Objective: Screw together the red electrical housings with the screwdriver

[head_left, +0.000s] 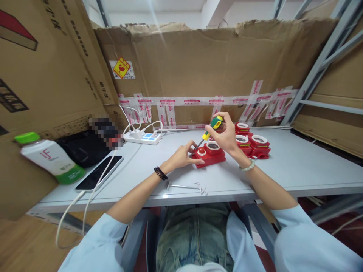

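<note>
1 red, white-ringed plastic housing (211,161) on the pale grey bench (295,170); work apparently mid-step. Left hand (183,155) curled round its end; right hand (227,135) closed on a green-and-yellow screwdriver (216,122). Similar red units (261,151) behind: done or not, cannot tell.

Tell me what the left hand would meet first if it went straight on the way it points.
The red box, right in front of the left hand: thumb and forefinger appear to straddle its left end, though exact contact is hard to judge.
</note>
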`<state>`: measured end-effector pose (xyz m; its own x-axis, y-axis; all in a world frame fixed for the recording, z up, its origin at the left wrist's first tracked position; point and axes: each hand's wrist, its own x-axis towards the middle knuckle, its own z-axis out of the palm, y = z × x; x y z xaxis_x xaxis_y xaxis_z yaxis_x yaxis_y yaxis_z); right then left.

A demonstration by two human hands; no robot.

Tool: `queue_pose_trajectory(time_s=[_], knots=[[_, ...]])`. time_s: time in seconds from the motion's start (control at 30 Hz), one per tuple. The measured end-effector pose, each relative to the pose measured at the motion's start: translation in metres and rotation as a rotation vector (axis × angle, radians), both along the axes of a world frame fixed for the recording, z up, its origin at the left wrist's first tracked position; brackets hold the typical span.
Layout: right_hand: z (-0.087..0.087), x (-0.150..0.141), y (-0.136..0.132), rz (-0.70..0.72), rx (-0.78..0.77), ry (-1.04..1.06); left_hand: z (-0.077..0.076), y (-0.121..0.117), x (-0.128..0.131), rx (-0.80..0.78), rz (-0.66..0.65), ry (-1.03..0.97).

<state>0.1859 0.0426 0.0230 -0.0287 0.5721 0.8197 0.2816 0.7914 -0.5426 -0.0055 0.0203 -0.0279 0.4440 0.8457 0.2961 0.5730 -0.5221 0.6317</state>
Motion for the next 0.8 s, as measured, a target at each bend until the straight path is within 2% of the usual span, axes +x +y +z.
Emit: queue_pose_trajectory(time_s=[0.37, 0.53, 0.7, 0.8], knots=[[-0.002, -0.004, 0.000, -0.005, -0.016, -0.016, -0.001, 0.001, 0.001, -0.022, 0.030, -0.013], [0.002, -0.006, -0.002, -0.015, -0.016, -0.051, -0.002, 0.002, 0.000, -0.023, 0.031, -0.011], [0.011, -0.014, -0.001, -0.041, 0.021, -0.168, -0.003, 0.003, 0.000, -0.016, 0.022, -0.015], [0.015, -0.023, 0.002, -0.109, 0.053, -0.287, -0.004, 0.003, 0.000, -0.021, 0.023, -0.026]])
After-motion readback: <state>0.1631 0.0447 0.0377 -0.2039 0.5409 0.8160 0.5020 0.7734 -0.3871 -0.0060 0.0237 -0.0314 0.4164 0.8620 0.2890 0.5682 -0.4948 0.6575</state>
